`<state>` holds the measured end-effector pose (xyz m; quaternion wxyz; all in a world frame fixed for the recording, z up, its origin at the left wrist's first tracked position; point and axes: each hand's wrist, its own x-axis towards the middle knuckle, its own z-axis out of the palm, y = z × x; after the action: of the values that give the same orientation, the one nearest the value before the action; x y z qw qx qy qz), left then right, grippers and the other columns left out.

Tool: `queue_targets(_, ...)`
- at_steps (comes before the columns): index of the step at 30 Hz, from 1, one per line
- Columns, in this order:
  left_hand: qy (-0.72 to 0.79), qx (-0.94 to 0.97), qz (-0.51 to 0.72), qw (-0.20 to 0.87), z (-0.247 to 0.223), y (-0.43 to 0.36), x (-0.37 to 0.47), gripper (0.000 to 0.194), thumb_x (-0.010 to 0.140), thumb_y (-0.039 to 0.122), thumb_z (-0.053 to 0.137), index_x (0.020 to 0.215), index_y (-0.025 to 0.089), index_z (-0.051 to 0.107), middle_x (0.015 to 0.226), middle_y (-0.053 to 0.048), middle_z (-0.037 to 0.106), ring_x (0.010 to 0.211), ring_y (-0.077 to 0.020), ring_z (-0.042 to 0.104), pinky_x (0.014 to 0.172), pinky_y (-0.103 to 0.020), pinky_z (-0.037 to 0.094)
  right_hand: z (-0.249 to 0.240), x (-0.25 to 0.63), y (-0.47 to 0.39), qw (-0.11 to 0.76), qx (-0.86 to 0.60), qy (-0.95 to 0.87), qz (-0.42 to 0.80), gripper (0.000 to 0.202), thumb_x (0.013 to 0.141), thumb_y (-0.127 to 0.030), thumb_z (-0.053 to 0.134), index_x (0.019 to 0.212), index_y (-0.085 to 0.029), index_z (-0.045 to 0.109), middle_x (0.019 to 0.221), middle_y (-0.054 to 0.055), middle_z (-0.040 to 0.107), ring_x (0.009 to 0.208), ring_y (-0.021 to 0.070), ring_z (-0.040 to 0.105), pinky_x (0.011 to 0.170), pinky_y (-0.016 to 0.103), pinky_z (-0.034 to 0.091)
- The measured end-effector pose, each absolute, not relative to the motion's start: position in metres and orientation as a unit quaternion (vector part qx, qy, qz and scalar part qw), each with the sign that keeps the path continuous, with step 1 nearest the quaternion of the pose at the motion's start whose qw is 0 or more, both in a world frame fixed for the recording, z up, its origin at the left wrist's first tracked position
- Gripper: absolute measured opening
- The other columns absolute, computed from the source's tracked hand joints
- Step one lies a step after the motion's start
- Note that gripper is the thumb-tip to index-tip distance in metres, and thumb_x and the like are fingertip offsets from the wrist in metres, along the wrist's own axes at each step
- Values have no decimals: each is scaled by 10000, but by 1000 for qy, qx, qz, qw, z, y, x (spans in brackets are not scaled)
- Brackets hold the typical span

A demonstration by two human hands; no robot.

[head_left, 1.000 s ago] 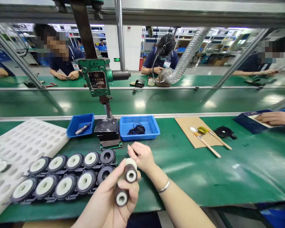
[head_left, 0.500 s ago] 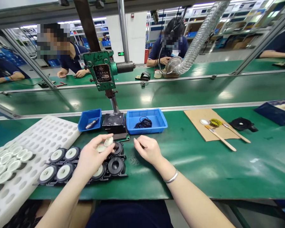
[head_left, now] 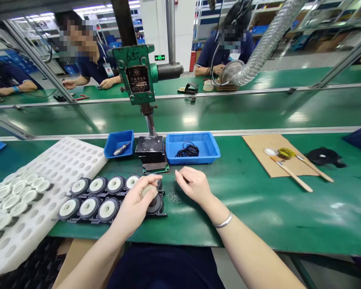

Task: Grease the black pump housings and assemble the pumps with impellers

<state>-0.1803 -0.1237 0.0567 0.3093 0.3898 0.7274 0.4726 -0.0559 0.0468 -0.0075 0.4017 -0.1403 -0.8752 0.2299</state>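
Observation:
My left hand [head_left: 140, 196] is closed on a white plastic disc [head_left: 148, 189], held over the right end of two rows of round black housings. Most of the disc is covered by my fingers. Beneath them, a black housing [head_left: 155, 205] shows its dark centre. Further left, several housings carry white discs [head_left: 108, 208] with a hole in the middle. My right hand [head_left: 194, 182], a metal bangle on its wrist, hovers over the green table just right of the rows. Its fingers are curled, thumb near the forefinger; whatever they hold, if anything, is hidden.
Behind the housings stands a green hand press [head_left: 135, 76] above a black block [head_left: 150, 146], between blue bins [head_left: 192, 160]. One bin holds black rings. Left lies a white foam tray [head_left: 81, 154] with white discs; right, brushes [head_left: 291, 174] on cardboard. Co-workers sit opposite.
My left hand has moved slightly right and down over the end housings, now showing one disc instead of two. My right hand keeps its curled pose. The whole view has shifted a little.

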Motion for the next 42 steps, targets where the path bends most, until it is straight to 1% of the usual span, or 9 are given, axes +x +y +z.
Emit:
queue_targets(5, 734, 479, 456, 153, 60, -142, -174, 308, 949, 228, 526, 1245, 268, 604, 1301, -92, 555, 1263, -236, 525, 1092, -412, 422, -4, -55, 47, 400, -138, -876, 232, 384, 981, -209, 502, 600, -180, 536, 596, 16, 592, 571, 99, 533, 602, 243, 410)
queue_targets(12, 770, 467, 422, -107, 106, -203, -225, 361, 934, 176, 570, 1288, 249, 573, 1376, -95, 533, 1343, -253, 490, 1182, -474, 355, 2, -56, 49, 413, -109, -873, 235, 290, 953, -155, 551, 667, -174, 595, 627, 10, 623, 582, 99, 567, 600, 239, 420)
queue_targets(18, 690, 688, 225, -24, 65, -195, -197, 681, 938, 342, 602, 1524, 139, 323, 1587, -150, 390, 1520, -315, 245, 1249, -542, 207, -1, -61, 45, 386, -121, -887, 223, 310, 959, -181, 544, 655, -176, 602, 615, 1, 633, 581, 98, 598, 615, 224, 457)
queue_targets(22, 633, 738, 224, -61, 44, -191, -178, 609, 947, 304, 580, 1470, 57, 390, 1458, -187, 552, 1470, -304, 369, 1243, -525, 236, 1, -60, 44, 388, -149, -885, 208, 327, 968, -207, 534, 653, -179, 619, 603, 8, 646, 565, 107, 609, 609, 230, 459)
queue_targets(25, 634, 716, 271, -113, 53, -204, -200, 488, 928, 251, 589, 1390, 124, 497, 1344, -155, 649, 1420, -279, 452, 1248, -513, 220, 2, -59, 45, 389, -158, -884, 205, 321, 967, -226, 542, 661, -185, 632, 612, 11, 660, 565, 115, 621, 617, 237, 464)
queue_targets(29, 794, 518, 262, -181, 76, -221, -282, 372, 962, 194, 480, 1326, 181, 555, 1375, -134, 613, 1373, -249, 495, 1238, -518, 215, 1, -60, 47, 380, -158, -891, 192, 308, 962, -248, 561, 667, -195, 633, 623, -4, 665, 587, 114, 643, 644, 226, 473)
queue_targets(31, 874, 446, 154, -119, 79, -227, -334, 398, 974, 209, 410, 1341, 156, 556, 1429, -171, 549, 1382, -304, 468, 1214, -601, 189, -1, -61, 48, 378, -153, -894, 186, 316, 962, -269, 566, 661, -200, 631, 620, -12, 660, 596, 112, 653, 641, 220, 473)
queue_targets(36, 886, 455, 90, -4, 61, -241, -420, 325, 878, 247, 577, 1175, 181, 693, 1225, -140, 692, 1121, -306, 658, 1035, -475, 486, -8, -60, 54, 370, -165, -898, 172, 308, 963, -374, 552, 722, -213, 656, 647, -12, 671, 539, 125, 643, 586, 244, 481)
queue_targets(42, 873, 479, 91, -15, 45, -268, -404, 435, 948, 232, 473, 1366, 174, 578, 1398, -158, 595, 1296, -327, 564, 1191, -560, 283, 16, -59, 61, 400, -196, -883, 147, 327, 954, -388, 548, 672, -237, 617, 615, -6, 640, 594, 158, 663, 614, 275, 494)
